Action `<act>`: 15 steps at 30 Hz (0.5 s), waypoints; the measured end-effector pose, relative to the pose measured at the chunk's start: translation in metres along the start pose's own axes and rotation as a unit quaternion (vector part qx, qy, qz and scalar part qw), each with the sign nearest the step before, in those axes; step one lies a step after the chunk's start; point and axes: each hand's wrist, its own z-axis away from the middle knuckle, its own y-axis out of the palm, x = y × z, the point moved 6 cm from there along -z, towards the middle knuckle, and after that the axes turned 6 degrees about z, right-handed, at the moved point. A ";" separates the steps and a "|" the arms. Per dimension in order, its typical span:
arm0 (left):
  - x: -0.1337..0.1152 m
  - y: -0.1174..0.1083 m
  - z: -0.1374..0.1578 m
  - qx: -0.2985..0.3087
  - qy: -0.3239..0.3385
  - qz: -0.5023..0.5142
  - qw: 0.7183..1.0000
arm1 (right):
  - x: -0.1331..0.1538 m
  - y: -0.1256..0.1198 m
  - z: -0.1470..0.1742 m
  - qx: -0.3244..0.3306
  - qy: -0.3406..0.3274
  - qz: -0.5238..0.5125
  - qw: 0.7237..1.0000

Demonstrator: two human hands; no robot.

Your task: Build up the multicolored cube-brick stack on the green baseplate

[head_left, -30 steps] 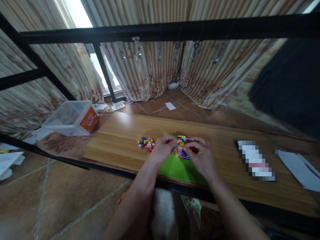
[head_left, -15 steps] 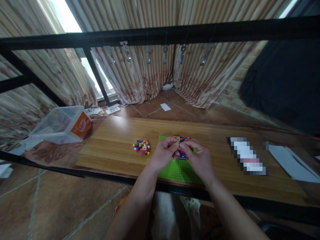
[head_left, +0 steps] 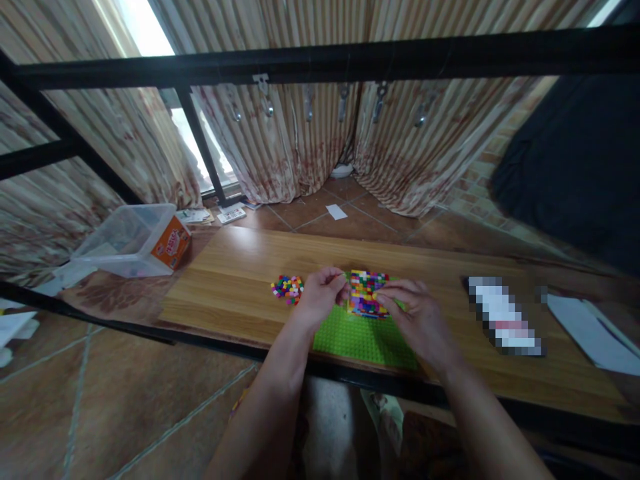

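Wooden counter [head_left: 240,267], bearing a green studded baseplate [head_left: 360,340] at its near edge. Right hand [head_left: 420,313]: nearer, its fingers crossing the right part of the brick block [head_left: 365,293]; the grip is drawn nearly together, contents indeterminable. Left hand [head_left: 320,293]: beside the block's left edge, fingers curled, hold likewise indeterminable. Block: over the baseplate's far part, between the hands; long axis uncertain, right end covered. Loose bricks [head_left: 287,288]: left, beyond the left hand.

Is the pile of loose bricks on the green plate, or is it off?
Off. The pile of loose bricks lies on the wooden tabletop, left of the green plate.
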 end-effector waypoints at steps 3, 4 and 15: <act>-0.002 -0.003 0.000 -0.012 -0.003 -0.002 1.000 | 0.004 0.004 0.005 0.004 -0.030 0.023 0.999; -0.003 -0.002 0.000 -0.012 -0.003 -0.001 1.000 | 0.004 0.006 0.006 0.002 -0.038 0.030 0.999; 0.001 -0.003 -0.001 -0.007 0.003 -0.005 1.000 | -0.001 0.019 0.000 -0.046 -0.036 0.059 0.997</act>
